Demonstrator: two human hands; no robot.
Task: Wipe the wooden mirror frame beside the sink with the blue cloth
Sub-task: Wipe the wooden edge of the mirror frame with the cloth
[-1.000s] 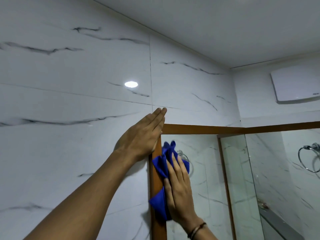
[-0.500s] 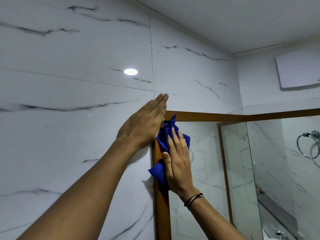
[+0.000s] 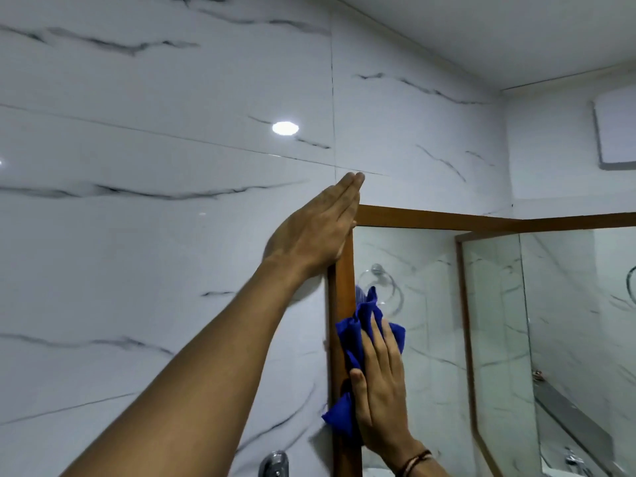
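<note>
The wooden mirror frame (image 3: 342, 287) runs up the wall and turns right along the mirror's top edge. My right hand (image 3: 382, 383) presses the crumpled blue cloth (image 3: 354, 335) flat against the frame's vertical left strip, about halfway down the visible part. Cloth bunches above my fingertips and hangs below my thumb. My left hand (image 3: 316, 232) lies flat, fingers together, on the marble wall at the frame's top left corner, holding nothing.
White marble tile (image 3: 155, 235) covers the wall left of the frame. The mirror (image 3: 430, 321) reflects a towel ring and a second framed mirror. A chrome fitting (image 3: 273, 463) shows at the bottom edge, and a white box (image 3: 616, 129) hangs high at the right.
My right hand has slid the blue cloth down the vertical frame strip from the top corner. My left hand has stayed flat at the corner.
</note>
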